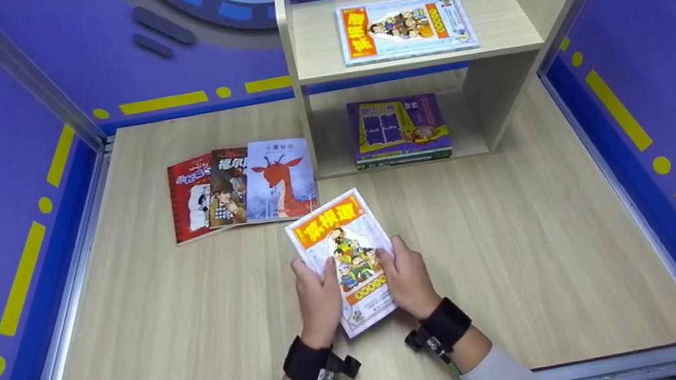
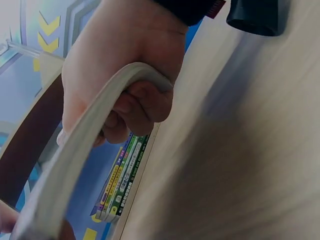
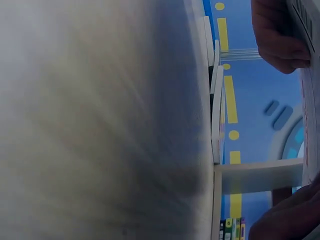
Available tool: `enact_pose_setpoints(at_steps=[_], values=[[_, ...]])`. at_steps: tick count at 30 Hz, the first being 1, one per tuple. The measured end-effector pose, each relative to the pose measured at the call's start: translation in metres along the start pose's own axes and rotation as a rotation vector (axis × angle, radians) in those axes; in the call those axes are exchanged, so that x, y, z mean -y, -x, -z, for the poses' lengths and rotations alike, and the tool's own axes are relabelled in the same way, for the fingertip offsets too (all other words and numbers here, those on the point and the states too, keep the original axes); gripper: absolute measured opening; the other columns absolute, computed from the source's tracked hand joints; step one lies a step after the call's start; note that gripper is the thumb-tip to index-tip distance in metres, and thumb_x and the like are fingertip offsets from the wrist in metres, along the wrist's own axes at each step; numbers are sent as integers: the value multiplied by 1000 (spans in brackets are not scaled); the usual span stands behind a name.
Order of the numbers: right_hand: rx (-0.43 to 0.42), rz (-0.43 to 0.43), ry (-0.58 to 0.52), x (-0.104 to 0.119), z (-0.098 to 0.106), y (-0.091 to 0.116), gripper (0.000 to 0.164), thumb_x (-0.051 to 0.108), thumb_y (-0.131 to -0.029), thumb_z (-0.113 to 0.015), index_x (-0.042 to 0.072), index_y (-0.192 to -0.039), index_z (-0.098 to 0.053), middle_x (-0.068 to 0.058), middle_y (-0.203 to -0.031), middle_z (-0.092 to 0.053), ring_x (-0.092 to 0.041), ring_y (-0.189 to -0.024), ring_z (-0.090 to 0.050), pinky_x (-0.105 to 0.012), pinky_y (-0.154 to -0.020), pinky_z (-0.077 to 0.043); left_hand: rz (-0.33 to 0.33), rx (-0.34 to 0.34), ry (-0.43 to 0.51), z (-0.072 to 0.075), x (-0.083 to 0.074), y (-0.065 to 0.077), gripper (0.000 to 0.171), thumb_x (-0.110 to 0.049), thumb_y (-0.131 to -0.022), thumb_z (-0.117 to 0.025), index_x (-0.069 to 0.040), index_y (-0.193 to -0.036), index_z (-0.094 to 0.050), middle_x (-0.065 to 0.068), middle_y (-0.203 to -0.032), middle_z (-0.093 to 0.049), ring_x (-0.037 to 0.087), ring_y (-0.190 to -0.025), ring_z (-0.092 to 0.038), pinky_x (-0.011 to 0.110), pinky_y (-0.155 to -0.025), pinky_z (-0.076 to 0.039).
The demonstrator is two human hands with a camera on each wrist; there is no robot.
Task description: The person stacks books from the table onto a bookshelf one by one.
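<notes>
Both hands hold one book (image 1: 354,251) above the table, its white cover bearing an orange title band and a cartoon group. My left hand (image 1: 319,297) grips its left edge, thumb on the cover and fingers curled beneath; the left wrist view shows the book's page edge (image 2: 85,125) bent within that grip. On the opposite edge, my right hand (image 1: 412,279) also has its thumb on the cover. Its fingers underneath are hidden in the head view. The book is tilted, its top leaning left.
A wooden shelf (image 1: 321,75) stands at the back. A similar white book (image 1: 404,26) lies on its upper level, a purple-topped stack (image 1: 399,127) below. Left of it overlap a red book (image 1: 185,199), a dark detective-cover book (image 1: 228,196) and a giraffe-cover book (image 1: 279,178). Purple walls enclose the table (image 1: 200,344).
</notes>
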State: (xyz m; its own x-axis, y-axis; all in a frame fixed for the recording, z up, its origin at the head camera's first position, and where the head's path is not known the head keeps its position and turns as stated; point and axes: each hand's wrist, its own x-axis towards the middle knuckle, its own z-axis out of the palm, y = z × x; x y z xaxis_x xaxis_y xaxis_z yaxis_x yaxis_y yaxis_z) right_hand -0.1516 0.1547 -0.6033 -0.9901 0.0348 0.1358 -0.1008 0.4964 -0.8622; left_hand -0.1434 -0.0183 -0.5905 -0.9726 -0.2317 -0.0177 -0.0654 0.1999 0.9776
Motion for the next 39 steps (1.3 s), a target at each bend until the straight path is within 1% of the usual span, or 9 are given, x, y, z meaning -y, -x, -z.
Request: enact_pose_setpoints(at_steps=[4,7,13,16,21,24,32,36,39], values=[[35,30,-65,-4,9,-5,17,19,-112,-54,5,-104,-57,-3,-75,-58,-12,-65,-55,-26,-56,-46,38,49,77,7,-2,-5,38,-17,-108,-62,-2,-136,-42,20,-120,-69,25,-101,-71,34,-84,-59],[119,23,-109,-9,20,-9,17,20,-113,-53,5,-106,-58,-4,-79,-62,-12,-65,-59,-26,-55,-50,19,66,109,17,-4,-12,35,-15,-107,-60,-1,-137,-45,21,-123,-71,25,-102,-72,31,-83,-60],[385,1,-128,-11,46,-13,19,25,-113,-52,9,-106,-57,-3,-81,-66,-14,-63,-67,-26,-53,-54,-43,103,-16,42,-7,-32,29,-15,-105,-64,2,-128,-61,12,-89,-68,16,-71,-61,23,-61,-50],[501,-4,-117,-11,54,-14,23,31,-113,-52,9,-108,-57,-3,-82,-68,-16,-65,-69,-26,-54,-56,-38,263,-97,52,-9,-41,26,-18,-105,-65,0,-124,-67,6,-82,-63,14,-66,-57,23,-58,-48],[601,2,-102,-11,56,-14,28,37,-112,-54,10,-108,-59,-3,-84,-69,-16,-65,-70,-26,-55,-57,-5,627,-229,59,-12,-46,31,-32,-111,-57,-8,-129,-63,5,-88,-66,16,-70,-62,26,-62,-51],[617,2,-83,-13,56,-13,27,38,-111,-55,12,-110,-61,-1,-84,-69,-15,-65,-70,-26,-55,-57,-23,730,-279,57,-11,-46,35,-38,-113,-51,-9,-131,-56,4,-87,-64,15,-69,-62,26,-63,-50],[564,-40,-9,-13,61,-17,25,41,-108,-62,16,-108,-62,0,-83,-69,-15,-66,-68,-25,-57,-55,-69,696,-346,47,-9,-43,33,-35,-114,-48,-7,-130,-53,4,-89,-62,14,-71,-60,24,-63,-47],[396,-107,109,-13,73,-23,24,37,-100,-74,15,-104,-65,-2,-80,-66,-15,-66,-62,-25,-58,-49,-91,643,-357,42,-9,-45,32,-35,-114,-48,-6,-127,-51,5,-90,-59,14,-73,-58,25,-63,-47],[269,-199,130,-15,82,-27,26,33,-99,-76,11,-106,-65,-2,-79,-64,-14,-67,-57,-24,-58,-43,-94,534,-318,39,-8,-45,27,-30,-114,-49,-5,-122,-51,7,-90,-57,14,-73,-56,25,-62,-47]])
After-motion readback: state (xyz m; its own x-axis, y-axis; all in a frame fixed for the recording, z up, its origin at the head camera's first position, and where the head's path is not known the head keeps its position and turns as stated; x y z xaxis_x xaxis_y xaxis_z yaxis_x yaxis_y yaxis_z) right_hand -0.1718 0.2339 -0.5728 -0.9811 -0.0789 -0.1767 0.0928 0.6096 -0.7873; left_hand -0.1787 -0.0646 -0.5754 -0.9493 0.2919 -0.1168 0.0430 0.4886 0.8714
